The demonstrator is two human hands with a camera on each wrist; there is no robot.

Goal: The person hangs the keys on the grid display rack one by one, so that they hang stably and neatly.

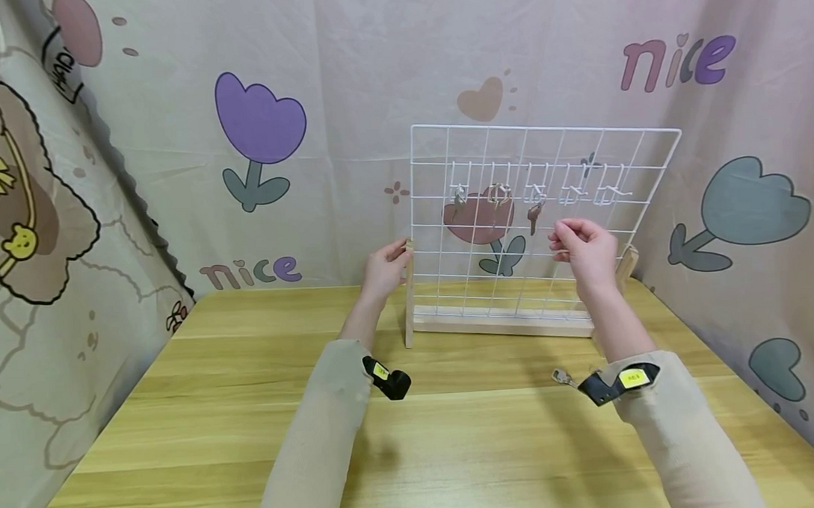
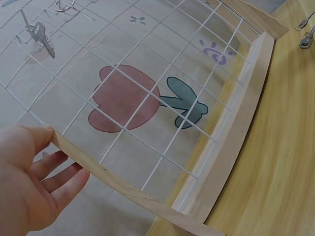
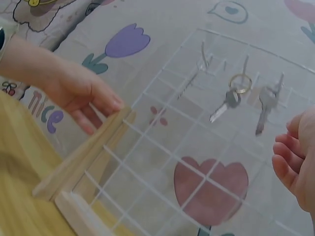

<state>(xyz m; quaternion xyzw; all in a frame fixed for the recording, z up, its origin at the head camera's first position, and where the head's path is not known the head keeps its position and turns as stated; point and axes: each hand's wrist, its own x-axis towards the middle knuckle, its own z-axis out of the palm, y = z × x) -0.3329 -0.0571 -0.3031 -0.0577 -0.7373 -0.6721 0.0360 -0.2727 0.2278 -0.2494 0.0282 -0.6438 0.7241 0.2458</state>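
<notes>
My left hand grips the upper end of the left wooden post of a white wire grid rack, its thumb at the top and its fingers beside the post. My right hand is in front of the grid, right of a hanging key. Its fingers are loosely curled with nothing visible in them. In the right wrist view, a key on a gold ring hangs at the middle hook. A silver key hangs nearest my right hand, and a thin key hangs farther left.
More white hooks line the grid's right side, with no keys on them. Loose keys lie on the wooden table, partly behind the right wrist camera in the head view. A printed curtain stands close behind the rack.
</notes>
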